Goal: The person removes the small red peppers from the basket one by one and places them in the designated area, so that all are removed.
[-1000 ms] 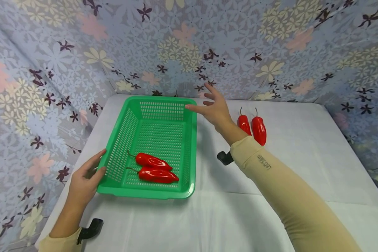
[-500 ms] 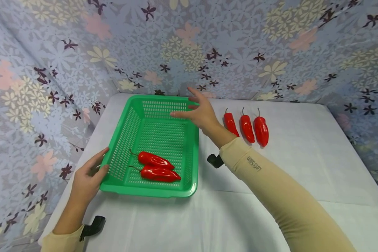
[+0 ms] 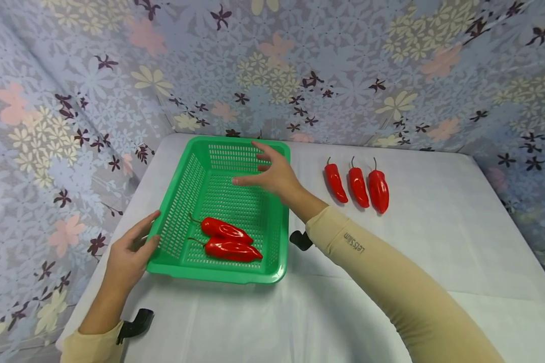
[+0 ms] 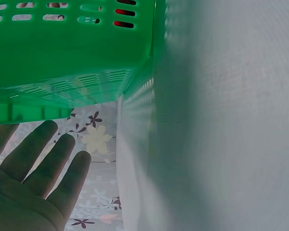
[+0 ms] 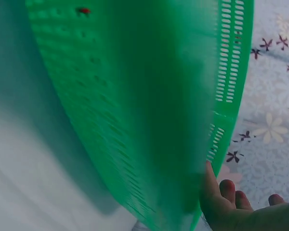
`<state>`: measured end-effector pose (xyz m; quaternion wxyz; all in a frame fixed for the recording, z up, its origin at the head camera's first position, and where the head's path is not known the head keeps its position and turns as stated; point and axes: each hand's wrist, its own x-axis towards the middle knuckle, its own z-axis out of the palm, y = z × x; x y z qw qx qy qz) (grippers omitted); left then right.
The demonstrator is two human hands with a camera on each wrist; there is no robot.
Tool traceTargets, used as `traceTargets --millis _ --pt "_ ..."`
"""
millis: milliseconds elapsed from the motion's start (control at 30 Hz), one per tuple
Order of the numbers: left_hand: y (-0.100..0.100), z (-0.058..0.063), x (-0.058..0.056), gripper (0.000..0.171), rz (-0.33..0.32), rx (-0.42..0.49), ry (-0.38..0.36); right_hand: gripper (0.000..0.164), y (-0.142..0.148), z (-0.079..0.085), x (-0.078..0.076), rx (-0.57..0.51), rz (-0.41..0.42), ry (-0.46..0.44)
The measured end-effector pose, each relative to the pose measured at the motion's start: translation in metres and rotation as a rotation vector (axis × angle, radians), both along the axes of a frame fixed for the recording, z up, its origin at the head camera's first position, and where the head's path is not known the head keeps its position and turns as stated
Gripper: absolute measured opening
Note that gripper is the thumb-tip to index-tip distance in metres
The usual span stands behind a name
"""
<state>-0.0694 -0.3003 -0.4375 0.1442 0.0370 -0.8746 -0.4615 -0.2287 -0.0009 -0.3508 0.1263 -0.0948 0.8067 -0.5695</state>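
Note:
A green plastic basket (image 3: 218, 276) with slotted walls stands on the white-covered table, left of centre in the head view. Inside it, near the front, lie two glossy red chili peppers (image 3: 227, 230), side by side with stems to the left. My left hand (image 3: 128, 254) touches the basket's left rim; in the left wrist view its fingers (image 4: 50, 166) stretch out straight and apart. Over the basket's right rim reaches my right hand (image 3: 274, 176), thumb and fingers spread, with nothing in it. Three more red chili peppers (image 3: 358, 187) lie in a row on the table beyond the right forearm.
Flowered cloth (image 3: 327, 65) hangs behind the table and along its sides. White cloth (image 3: 436, 212) covers the tabletop. A black wrist mount (image 3: 137, 325) sticks out from the left wrist, and another black mount (image 3: 301, 240) from the right.
My right hand has moved left and nearer, from the basket's far right corner to over its inside. The peppers on the table show more fully. My left hand stays at the rim.

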Motion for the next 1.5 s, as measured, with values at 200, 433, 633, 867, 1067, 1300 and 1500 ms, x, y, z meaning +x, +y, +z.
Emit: traceTargets --millis 200,433,633,867,1067,1300,1500 --pt "-0.001 0.001 0.002 0.049 -0.008 0.004 0.021 0.100 0.000 -0.014 0.008 0.028 0.053 0.001" --pt "-0.002 0.000 0.000 0.048 -0.017 -0.004 0.023 0.100 -0.001 -0.023 0.020 0.036 0.107 0.001" --pt "-0.003 0.000 -0.002 0.048 -0.015 0.002 0.014 0.103 -0.009 -0.029 0.028 0.128 0.158 0.015" --pt "-0.005 -0.002 -0.002 0.048 -0.035 0.008 0.034 0.104 -0.019 -0.036 0.032 0.261 0.193 0.022" --pt "-0.005 -0.004 -0.002 0.049 -0.053 0.012 0.062 0.103 -0.026 -0.043 0.040 0.320 0.242 -0.002" --pt "-0.005 -0.003 -0.004 0.049 -0.071 0.026 0.067 0.100 -0.033 -0.051 0.044 0.347 0.258 -0.041" --pt "-0.006 -0.002 -0.004 0.049 -0.062 0.017 0.063 0.102 -0.039 -0.054 0.043 0.414 0.272 -0.112"
